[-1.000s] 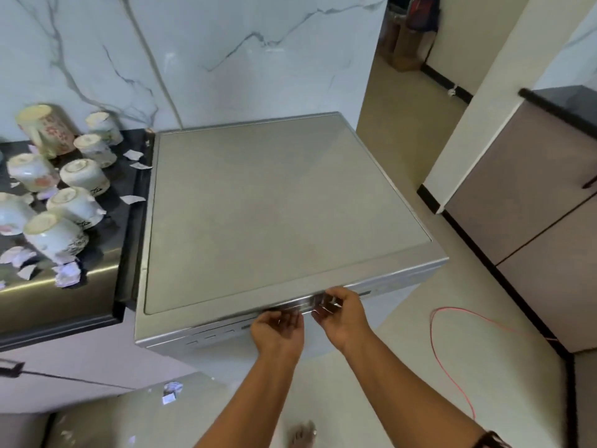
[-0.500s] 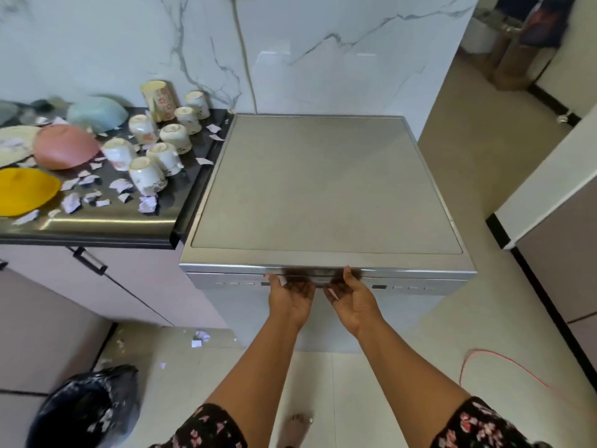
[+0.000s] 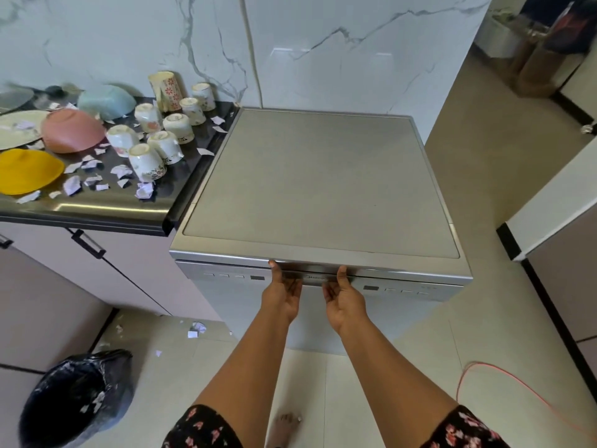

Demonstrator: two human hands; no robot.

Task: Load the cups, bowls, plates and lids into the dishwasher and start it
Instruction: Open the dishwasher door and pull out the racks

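A bare foot (image 3: 286, 421) stands on the pale floor (image 3: 371, 383) right in front of the dishwasher (image 3: 316, 182), with a black bin bag (image 3: 77, 399) at the near left and a red cable (image 3: 504, 379) looping at the near right. The tiles between them are free of clutter. Both forearms reach straight forward, side by side. The left hand (image 3: 282, 295) and right hand (image 3: 344, 299) are turned palm-up and close together. Their fingers are hooked up into the door handle (image 3: 311, 277), grasping it from below; the fingertips are hidden inside the recess, and the thumbs lie against its front edge. The handle runs left to right along the top of the door, between two rows of buttons. The door faces the person and stands upright. The machine's flat grey top stretches away to the marble wall (image 3: 323, 50), its left edge just beside the dark counter (image 3: 106, 205). To the right, open floor runs past a cabinet (image 3: 562, 253) toward the far room. On the counter white cups (image 3: 147, 161) stand mouth-down in a cluster near the machine. Further left are a yellow plate (image 3: 27, 171), an upturned pink bowl (image 3: 72, 130), a pale plate (image 3: 19, 127) and a blue bowl (image 3: 106, 101) against the wall. Torn paper scraps (image 3: 72, 184) lie among them.
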